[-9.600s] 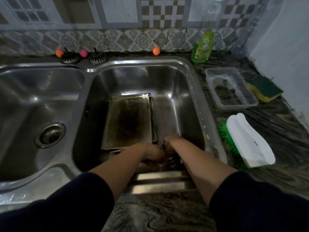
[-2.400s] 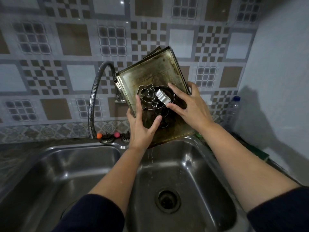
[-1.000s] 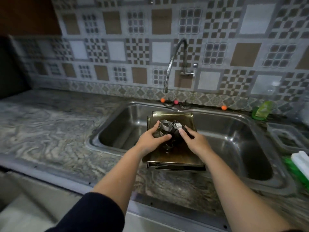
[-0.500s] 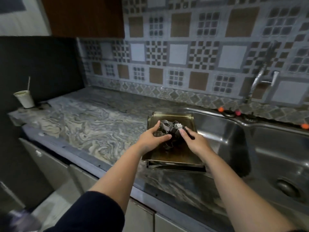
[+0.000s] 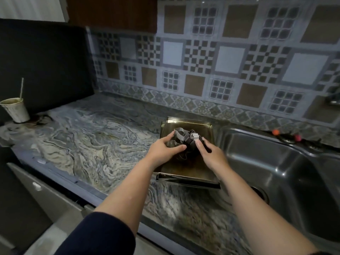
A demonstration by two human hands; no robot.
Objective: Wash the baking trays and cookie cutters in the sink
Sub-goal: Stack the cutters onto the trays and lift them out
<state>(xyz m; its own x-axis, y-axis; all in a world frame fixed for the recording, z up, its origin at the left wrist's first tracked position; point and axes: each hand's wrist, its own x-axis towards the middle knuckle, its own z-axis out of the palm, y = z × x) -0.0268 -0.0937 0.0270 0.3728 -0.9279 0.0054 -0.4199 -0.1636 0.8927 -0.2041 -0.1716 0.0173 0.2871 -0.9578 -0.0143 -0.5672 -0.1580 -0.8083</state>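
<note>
A: Where did the baking trays (image 5: 185, 167) sit?

B: Stacked, roughly level, over the tabletop (image 5: 95, 142) just left of the sink (image 5: 276, 162). Whether they rested on it or were carried, I could not tell. The cookie cutters (image 5: 184, 138) lay heaped on the top tray, toward its 12 o'clock end.

A: And the hands?

B: Left hand (image 5: 163, 150) at the heap's 9 o'clock, fingers curled round a cutter. Right hand (image 5: 211, 155) at 3 o'clock, fingertips pressing on the pile; its grip was hidden.

A: Handling notes?

B: Judged: thin stiff metal, light, probably wet and slick. Loose cutters would slide if the stack tilted. Best held by the tray rims, kept level, with the cutters pinned.
</note>
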